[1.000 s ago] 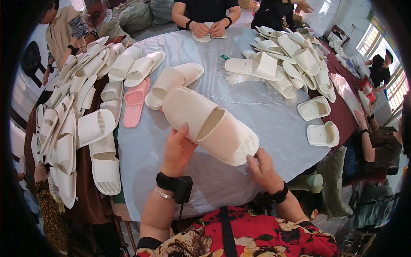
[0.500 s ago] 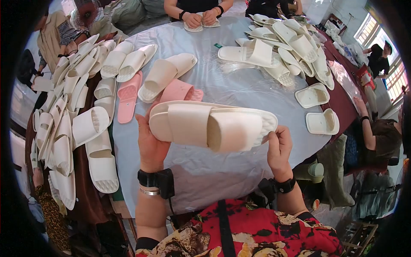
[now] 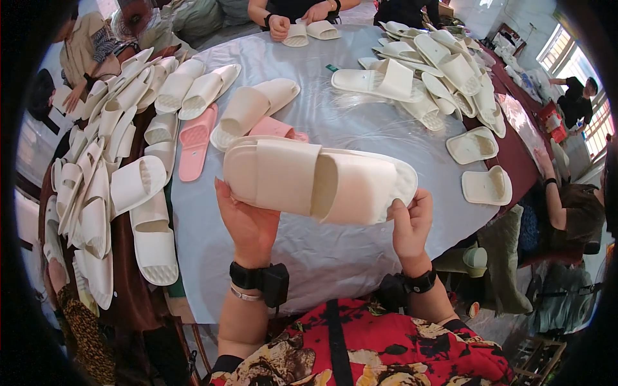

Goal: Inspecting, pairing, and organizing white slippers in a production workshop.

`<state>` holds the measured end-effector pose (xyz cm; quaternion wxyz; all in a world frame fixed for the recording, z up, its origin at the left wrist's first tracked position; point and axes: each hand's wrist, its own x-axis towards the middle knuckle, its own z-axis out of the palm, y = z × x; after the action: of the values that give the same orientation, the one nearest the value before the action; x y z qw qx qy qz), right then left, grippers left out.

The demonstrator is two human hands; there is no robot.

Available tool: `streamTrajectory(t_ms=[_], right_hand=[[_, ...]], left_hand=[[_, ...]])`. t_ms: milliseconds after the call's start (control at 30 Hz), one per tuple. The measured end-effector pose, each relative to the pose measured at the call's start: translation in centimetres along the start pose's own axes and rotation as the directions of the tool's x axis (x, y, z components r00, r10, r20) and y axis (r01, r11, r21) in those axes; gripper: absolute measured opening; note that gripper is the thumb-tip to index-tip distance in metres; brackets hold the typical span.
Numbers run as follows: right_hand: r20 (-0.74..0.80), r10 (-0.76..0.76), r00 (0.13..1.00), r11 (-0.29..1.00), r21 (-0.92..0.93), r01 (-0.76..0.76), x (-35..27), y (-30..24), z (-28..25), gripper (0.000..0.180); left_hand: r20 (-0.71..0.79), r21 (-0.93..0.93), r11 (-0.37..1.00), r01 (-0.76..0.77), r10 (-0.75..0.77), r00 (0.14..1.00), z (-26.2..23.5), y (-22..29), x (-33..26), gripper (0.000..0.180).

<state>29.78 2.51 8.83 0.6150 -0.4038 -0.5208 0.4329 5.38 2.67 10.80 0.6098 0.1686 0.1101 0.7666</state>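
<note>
Slipper in hand: cream, open-toed slipper with a broad smooth strap and dimpled footbed (image 3: pixel 286 174); held at centre frame, lying nearly level; a second sole edge shows close behind it.
Left hand: left hand (image 3: pixel 250 225) partly closed, cupped under the slipper's left end and holding it; most fingers hidden behind.
Right hand: right hand (image 3: pixel 412 222) closed in a pinch on the right end, thumb on the near face.
Pink slippers: pink slipper with dimpled footbed (image 3: pixel 198 143) flat, upper left of centre; another pink piece (image 3: pixel 279 128) partly hidden behind the held slipper.
Cream piles: heaped cream slippers at left (image 3: pixel 96 193) and upper right (image 3: pixel 450 71).
Surface: table under pale grey sheeting (image 3: pixel 347 264).
Co-worker: person's hands at top centre, beside two cream slippers (image 3: pixel 296 35).
</note>
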Motion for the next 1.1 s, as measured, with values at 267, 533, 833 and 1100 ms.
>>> streamTrajectory(t_ms=[267, 533, 833, 1100], right_hand=[[-0.054, -0.042, 0.998, 0.999, 0.001, 0.042, 0.2, 0.0, -0.4, 0.023], [-0.323, -0.424, 0.846, 0.899, -0.265, 0.350, 3.3, -3.7, -7.3, 0.032], [0.171, -0.015, 0.985, 0.881, -0.464, 0.094, 2.9, -4.8, -7.3, 0.027], [0.546, 0.047, 0.837, 0.612, -0.678, 0.408, 7.5, 1.1, -3.0, 0.020]], left_hand=[[-0.155, 0.059, 0.998, 0.033, -0.023, 0.988, -2.6, -0.5, -0.3, 0.048], [-0.214, 0.438, 0.892, -0.108, 0.220, 0.952, -4.4, 6.6, 0.1, 0.056], [-0.227, 0.411, 0.848, 0.336, -0.261, 0.938, -5.1, 5.4, 0.4, 0.038], [-0.159, 0.882, 0.357, 0.308, -0.389, 0.907, -5.7, -1.7, 3.6, 0.029]])
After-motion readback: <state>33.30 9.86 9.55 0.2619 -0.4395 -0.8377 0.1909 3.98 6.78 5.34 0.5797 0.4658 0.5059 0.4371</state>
